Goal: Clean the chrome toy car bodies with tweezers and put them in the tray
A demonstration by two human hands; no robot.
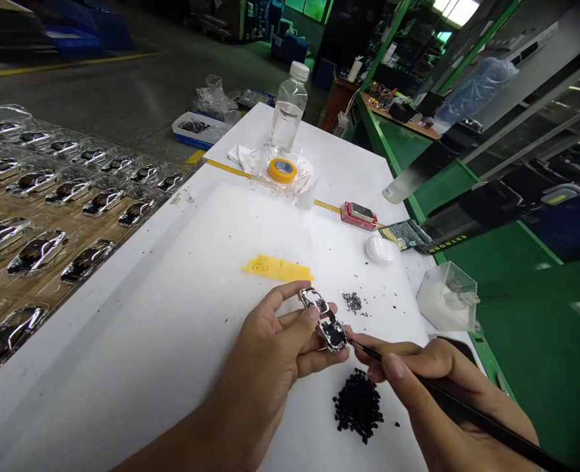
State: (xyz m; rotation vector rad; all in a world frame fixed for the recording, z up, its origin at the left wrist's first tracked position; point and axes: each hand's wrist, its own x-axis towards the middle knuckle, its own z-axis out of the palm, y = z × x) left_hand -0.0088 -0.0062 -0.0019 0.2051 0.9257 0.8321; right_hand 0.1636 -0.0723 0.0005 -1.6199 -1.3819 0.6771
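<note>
My left hand [270,347] pinches a small shiny chrome car-shaped part [323,319] between thumb and fingers, just above the white table [172,314]. My right hand [442,393] grips a thin black stick-like tool [467,413] like a pen. Its tip touches the lower right end of the chrome part. A heap of small black bits [357,406] lies on the table just below the two hands. A smaller scatter of grey shavings [352,301] lies right of the part.
A yellow strip [277,268] lies mid-table. Farther back stand a clear bottle [289,111], a roll of yellow tape [283,170], a red box [359,215] and a white oval case [381,249]. A clear plastic box [447,296] sits at the right edge. Trays of packaged chrome parts [39,210] fill the left.
</note>
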